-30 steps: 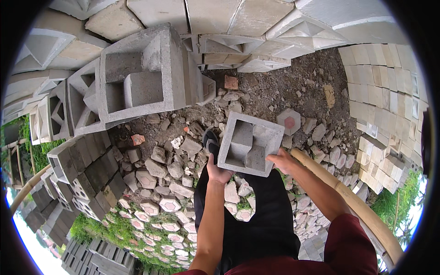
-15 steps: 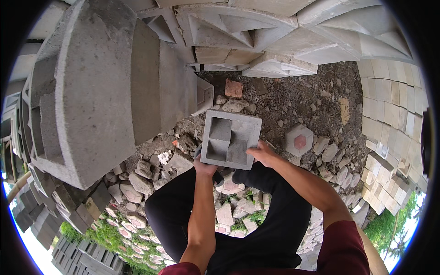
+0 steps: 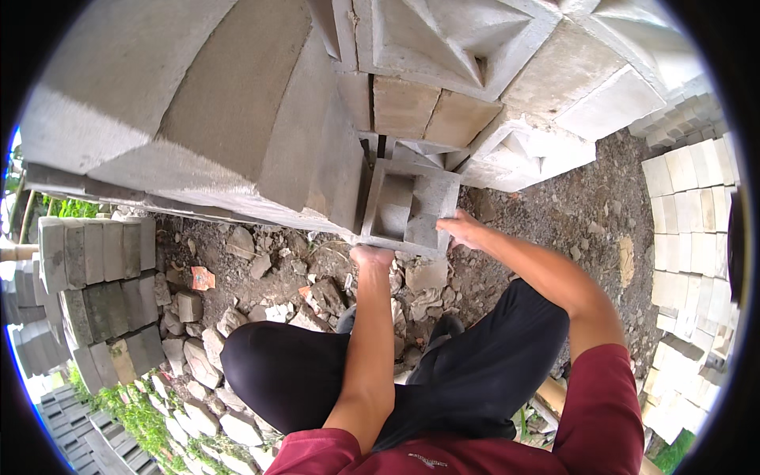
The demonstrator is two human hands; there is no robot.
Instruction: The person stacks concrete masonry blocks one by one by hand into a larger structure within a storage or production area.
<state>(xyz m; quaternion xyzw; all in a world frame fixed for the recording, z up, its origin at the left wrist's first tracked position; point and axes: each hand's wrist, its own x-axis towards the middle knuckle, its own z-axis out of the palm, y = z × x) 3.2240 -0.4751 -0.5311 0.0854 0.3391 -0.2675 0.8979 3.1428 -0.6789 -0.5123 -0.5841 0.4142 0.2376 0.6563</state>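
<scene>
Beside the tall concrete stack [image 3: 261, 111] on the left, grey hollow block [image 3: 410, 209] held up two-handed, recesses showing. Left hand [image 3: 372, 255] grips its near-left corner, right hand [image 3: 461, 227] clasps its right edge. Can't tell if block touches stack. Patterned blocks [image 3: 451, 47] rise far side, broken stones [image 3: 200, 360] lie near left, pale blocks [image 3: 687, 214] piled right.

Outdoor masonry yard: stacked grey blocks [image 3: 103, 253], piled pale blocks [image 3: 685, 241], rubble-strewn dirt ground [image 3: 606, 218], green weeds [image 3: 131, 412].
</scene>
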